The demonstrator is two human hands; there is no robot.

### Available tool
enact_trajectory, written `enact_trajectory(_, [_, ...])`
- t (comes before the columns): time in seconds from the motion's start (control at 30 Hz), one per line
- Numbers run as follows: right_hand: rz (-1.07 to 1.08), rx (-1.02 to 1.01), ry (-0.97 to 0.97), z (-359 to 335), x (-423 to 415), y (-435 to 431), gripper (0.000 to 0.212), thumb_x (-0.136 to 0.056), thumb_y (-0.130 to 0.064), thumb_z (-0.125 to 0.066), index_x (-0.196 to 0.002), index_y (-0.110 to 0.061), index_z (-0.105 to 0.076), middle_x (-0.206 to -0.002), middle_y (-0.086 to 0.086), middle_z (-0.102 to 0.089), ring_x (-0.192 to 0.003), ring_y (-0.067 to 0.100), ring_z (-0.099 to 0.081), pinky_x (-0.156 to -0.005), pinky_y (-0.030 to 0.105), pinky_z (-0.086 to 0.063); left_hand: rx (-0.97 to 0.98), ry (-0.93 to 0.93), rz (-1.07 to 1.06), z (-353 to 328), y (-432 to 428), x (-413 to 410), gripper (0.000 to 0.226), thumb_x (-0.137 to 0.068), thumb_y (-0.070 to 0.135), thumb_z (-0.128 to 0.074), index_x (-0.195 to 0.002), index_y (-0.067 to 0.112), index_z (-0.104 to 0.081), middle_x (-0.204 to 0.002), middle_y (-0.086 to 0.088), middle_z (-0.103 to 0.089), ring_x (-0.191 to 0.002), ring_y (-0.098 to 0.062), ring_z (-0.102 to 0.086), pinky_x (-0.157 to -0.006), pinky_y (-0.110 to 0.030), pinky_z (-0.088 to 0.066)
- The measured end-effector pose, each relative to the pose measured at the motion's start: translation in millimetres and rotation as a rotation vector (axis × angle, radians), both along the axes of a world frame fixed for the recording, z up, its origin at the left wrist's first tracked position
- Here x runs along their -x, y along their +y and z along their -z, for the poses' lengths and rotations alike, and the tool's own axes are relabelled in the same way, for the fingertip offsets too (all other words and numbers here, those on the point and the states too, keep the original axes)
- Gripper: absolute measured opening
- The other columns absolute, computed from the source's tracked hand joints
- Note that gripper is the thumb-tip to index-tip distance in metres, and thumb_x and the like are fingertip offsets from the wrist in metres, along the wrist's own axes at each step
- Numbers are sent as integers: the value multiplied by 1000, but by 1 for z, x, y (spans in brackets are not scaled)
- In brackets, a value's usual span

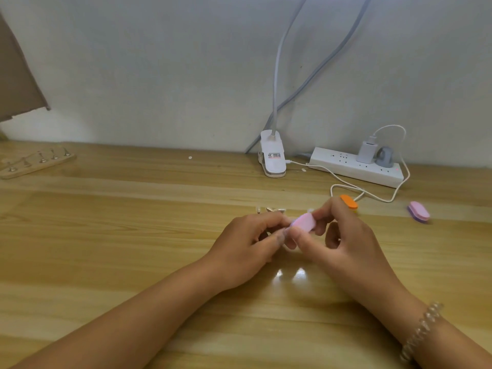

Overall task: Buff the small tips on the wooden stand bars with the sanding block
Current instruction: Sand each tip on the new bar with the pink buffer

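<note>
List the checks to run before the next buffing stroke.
1. Right hand grips the pink sanding block: ok.
2. Left hand holds a tip against the block: cannot tell, fingers hide it.
3. Wooden stand close to the hands: not ok, it sits far left.
4. Loose tips clear of the hands: ok, just behind the left hand.
5. Orange block and purple-sided block out of the way: ok.

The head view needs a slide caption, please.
Right hand holds a pink sanding block against a small tip pinched by the left hand over a wooden table.
</note>
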State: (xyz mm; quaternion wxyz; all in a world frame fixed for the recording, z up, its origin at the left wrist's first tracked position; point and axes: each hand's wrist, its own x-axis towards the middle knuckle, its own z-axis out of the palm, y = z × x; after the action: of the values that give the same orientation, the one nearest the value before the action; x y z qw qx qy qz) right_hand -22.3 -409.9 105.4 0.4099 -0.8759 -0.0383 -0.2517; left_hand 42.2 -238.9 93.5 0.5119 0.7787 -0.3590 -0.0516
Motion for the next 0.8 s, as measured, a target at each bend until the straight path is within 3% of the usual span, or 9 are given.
enact_trajectory(0.07, [38, 6, -8, 0, -1, -3, 37, -72, -51, -70, -83, -21, -53, -75, -6, -53, -56, 11, -42, -57, 28, -37, -1, 0, -1, 0, 0, 1, 16, -100, 18, -56, -100, 21, -72, -78, 16, -66, -62, -1, -55, -62, -23, -45])
enact_trajectory(0.2, [-43, 105, -21, 2, 4, 4, 40, -69, -60, -66, -83, -26, -51, -74, -8, -52, -54, 12, -44, -51, 17, -31, 32, -10, 5, -1, 1, 1, 25, -99, 14, -54, -96, 33, -69, -77, 10, -63, -59, -3, -51, -60, -22, -44])
enact_trajectory(0.33, [129, -201, -12, 0, -7, -10, 37, -72, -51, -72, -88, -21, -58, -80, -3, -59, -57, 9, -45, -61, 29, -40, 59, 23, -9, 1, -1, 3, 17, -102, 14, -54, -97, 22, -69, -90, 9, -74, -65, -2, -60, -58, -19, -46])
enact_trajectory(0.4, [107, -279, -25, -1, -5, -10, 45, -73, -59, -69, -91, -20, -59, -84, -1, -61, -61, 15, -49, -64, 30, -42, 59, 42, -18, 2, -1, 3, 16, -101, 12, -54, -98, 19, -67, -92, 11, -74, -72, -9, -65, -59, -20, -47])
enact_trajectory(0.47, [23, -147, -32, 0, 0, -3, 44, -73, -63, -71, -88, -24, -57, -81, -5, -59, -55, 11, -45, -57, 22, -38, 48, 23, -18, 3, -1, 1, 16, -100, 10, -55, -98, 19, -67, -85, 14, -69, -68, -9, -62, -59, -22, -47])
enact_trajectory(0.57, [-50, 107, -2, 1, 3, 4, 38, -70, -60, -64, -86, -28, -52, -79, -9, -56, -54, 13, -46, -52, 16, -31, 24, -2, -12, 3, -1, 0, 17, -93, 15, -55, -101, 19, -70, -84, 6, -68, -67, -21, -63, -61, -33, -51])
enact_trajectory(0.7, [31, 35, 0, 1, 0, -1, 37, -73, -51, -71, -85, -21, -53, -75, -5, -55, -53, 11, -42, -55, 29, -35, 28, -4, -18, 5, -1, -2, 14, -97, 14, -58, -100, 17, -72, -80, 11, -64, -59, -14, -58, -61, -29, -47])
enact_trajectory(0.8, [7, 152, -21, 0, 4, 4, 39, -70, -58, -67, -82, -26, -48, -72, -8, -51, -54, 14, -44, -51, 24, -33, 49, 37, -18, 5, -1, -3, 18, -96, 10, -57, -101, 18, -73, -81, 9, -66, -65, -17, -60, -60, -29, -48])
